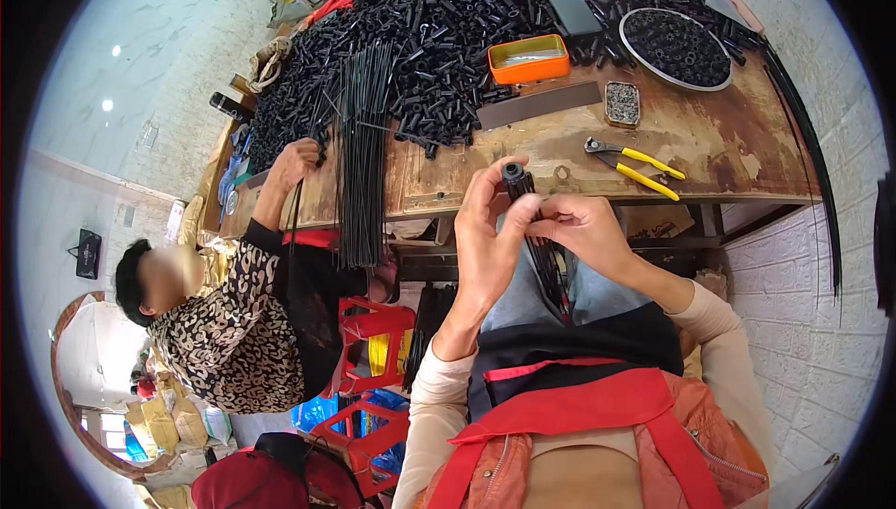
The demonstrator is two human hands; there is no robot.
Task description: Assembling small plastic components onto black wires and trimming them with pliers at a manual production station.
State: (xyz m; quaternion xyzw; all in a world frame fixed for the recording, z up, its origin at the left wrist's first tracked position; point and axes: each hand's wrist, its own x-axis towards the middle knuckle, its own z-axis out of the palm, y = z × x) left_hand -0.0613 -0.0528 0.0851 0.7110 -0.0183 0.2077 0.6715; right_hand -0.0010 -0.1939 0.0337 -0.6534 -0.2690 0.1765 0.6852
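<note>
Over my lap, my left hand (487,238) is wrapped round a folded black umbrella frame (546,271). Its round black end piece faces up, and its thin ribs run down toward my knees. My right hand (586,237) is closed in a pinch against the frame's side, beside my left thumb. What sits between those right fingertips is too small to make out. On the table just beyond lie end-cutting pliers (637,168) with yellow handles. A small tin (623,103) of tiny metal pieces stands behind them.
A large heap of short black plastic parts (439,33) covers the table's back. Near it are an orange box (528,59), a phone (573,11), a flat bar (539,105) and a round tray (627,47). Long black rods (362,154) overhang the edge near another person (233,322) at left.
</note>
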